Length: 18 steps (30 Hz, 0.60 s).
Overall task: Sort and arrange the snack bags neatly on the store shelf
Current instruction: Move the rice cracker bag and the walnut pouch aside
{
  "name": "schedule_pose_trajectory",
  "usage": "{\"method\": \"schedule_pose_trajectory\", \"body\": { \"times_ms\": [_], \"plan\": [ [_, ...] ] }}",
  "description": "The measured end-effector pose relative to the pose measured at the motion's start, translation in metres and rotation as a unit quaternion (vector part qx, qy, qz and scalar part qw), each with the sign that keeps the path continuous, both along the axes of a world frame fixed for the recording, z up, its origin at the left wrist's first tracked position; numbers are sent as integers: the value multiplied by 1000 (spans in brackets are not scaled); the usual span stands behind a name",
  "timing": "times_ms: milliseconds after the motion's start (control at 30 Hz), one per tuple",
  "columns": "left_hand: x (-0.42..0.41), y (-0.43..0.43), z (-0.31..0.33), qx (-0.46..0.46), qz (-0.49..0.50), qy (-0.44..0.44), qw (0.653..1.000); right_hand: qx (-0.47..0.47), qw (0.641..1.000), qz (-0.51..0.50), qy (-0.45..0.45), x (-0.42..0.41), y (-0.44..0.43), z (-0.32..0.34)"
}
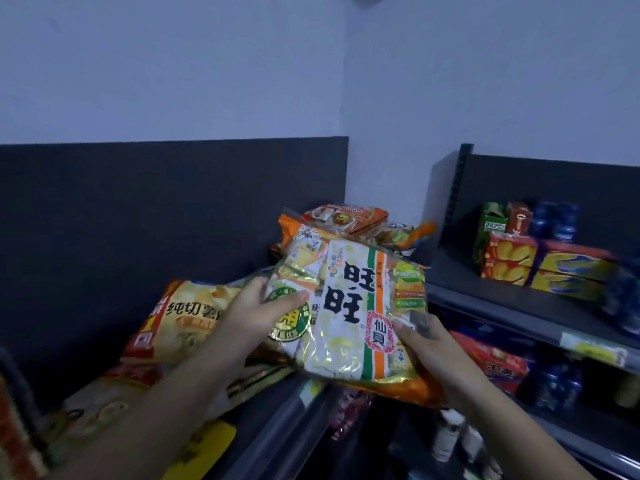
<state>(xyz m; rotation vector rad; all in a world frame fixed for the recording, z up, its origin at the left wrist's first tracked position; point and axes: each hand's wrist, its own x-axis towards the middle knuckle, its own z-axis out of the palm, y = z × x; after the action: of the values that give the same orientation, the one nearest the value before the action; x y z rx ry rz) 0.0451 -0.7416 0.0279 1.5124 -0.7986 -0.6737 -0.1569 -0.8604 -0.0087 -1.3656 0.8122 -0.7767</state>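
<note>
A large white snack bag [349,306] with black characters and an orange-green stripe is held above the shelf's front edge. My left hand [256,306] grips its left side, thumb on top. My right hand [429,348] grips its lower right corner from below. An orange bag [394,391] lies under the white one in the same grip. A yellow chip bag [187,317] lies on the dark shelf [277,410] to the left. More orange bags [349,216] are piled in the back corner.
A second dark shelf unit [502,303] stands at the right with red, yellow and green boxes [512,261] and blue packs. Lower shelves hold red boxes [498,362] and white bottles [450,434]. A yellow price tag [204,448] sits on the front rail.
</note>
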Motion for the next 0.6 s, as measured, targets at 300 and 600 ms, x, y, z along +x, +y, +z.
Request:
{"method": "schedule_pose_trajectory", "body": {
  "times_ms": [300,600],
  "plan": [
    [61,-145,22,-50,37,61,996,-173,979,-75,75,51,-130,29],
    [111,-250,4,-30,45,121,991,-301,940,-93,135,85,-207,8]
  ]
}}
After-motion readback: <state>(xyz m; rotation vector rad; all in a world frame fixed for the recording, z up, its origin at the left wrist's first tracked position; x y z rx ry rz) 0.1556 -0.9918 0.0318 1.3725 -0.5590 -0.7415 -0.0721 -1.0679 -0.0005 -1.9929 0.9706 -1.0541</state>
